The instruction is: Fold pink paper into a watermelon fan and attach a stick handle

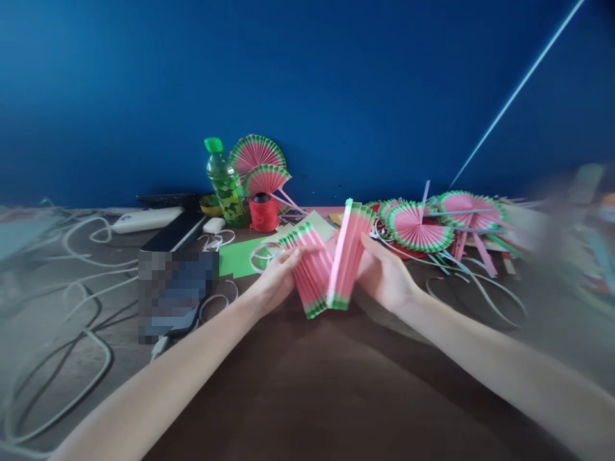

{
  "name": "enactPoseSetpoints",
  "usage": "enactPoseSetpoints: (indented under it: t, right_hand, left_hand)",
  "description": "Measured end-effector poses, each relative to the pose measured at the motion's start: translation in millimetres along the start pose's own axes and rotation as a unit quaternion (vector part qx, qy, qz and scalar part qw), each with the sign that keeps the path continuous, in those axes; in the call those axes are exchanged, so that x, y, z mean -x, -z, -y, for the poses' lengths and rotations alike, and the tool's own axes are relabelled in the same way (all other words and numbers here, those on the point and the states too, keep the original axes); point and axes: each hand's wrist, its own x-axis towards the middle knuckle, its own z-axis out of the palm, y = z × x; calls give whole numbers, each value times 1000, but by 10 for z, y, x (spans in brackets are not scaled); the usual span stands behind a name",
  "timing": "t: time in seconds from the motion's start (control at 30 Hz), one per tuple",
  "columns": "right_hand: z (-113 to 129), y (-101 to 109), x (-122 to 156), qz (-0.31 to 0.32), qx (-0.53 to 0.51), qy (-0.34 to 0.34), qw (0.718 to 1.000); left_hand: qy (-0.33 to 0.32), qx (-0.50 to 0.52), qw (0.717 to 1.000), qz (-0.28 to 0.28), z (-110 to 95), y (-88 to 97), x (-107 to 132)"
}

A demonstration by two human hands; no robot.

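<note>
Between my hands is a pleated paper strip (pixel 307 272), pink with green ends, held above the brown table. My left hand (pixel 283 272) grips its left part, thumb laid over the pleats. My right hand (pixel 384 272) is closed round the right part, its fingers mostly hidden behind the paper. The two pleated parts lean apart at the top and meet near the bottom, like a V; whether they are one piece or two I cannot tell. Behind my left hand lie a green paper sheet (pixel 237 256) and a coil of white cord or tape.
Finished pink-green paper fans (pixel 420 227) lie at the right, others lean on the blue wall. A green-capped bottle (pixel 223 186) and a red thread spool (pixel 263 213) stand at the back. Left are a phone (pixel 182 294), a white box (pixel 147 220) and looping cables (pixel 103 358).
</note>
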Motion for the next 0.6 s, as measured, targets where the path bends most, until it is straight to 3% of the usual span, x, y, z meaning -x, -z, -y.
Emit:
enactPoseSetpoints:
  t: [0.07,0.17,0.4,0.6]
  right_hand:
    - [63,51,-42,0,-15,26,1000]
    - [102,118,-91,-8,-22,40,999]
    - [-36,155,-105,-28,6,-59,998]
    - [-112,99,-36,11,31,-61,998]
  left_hand:
    - [-5,2,999,-50,-5,13,-7]
    - [7,-5,997,-71,-11,22,-1]
    - [18,3,997,-74,-26,-61,47]
    - [65,17,997,-38,-41,-100,64]
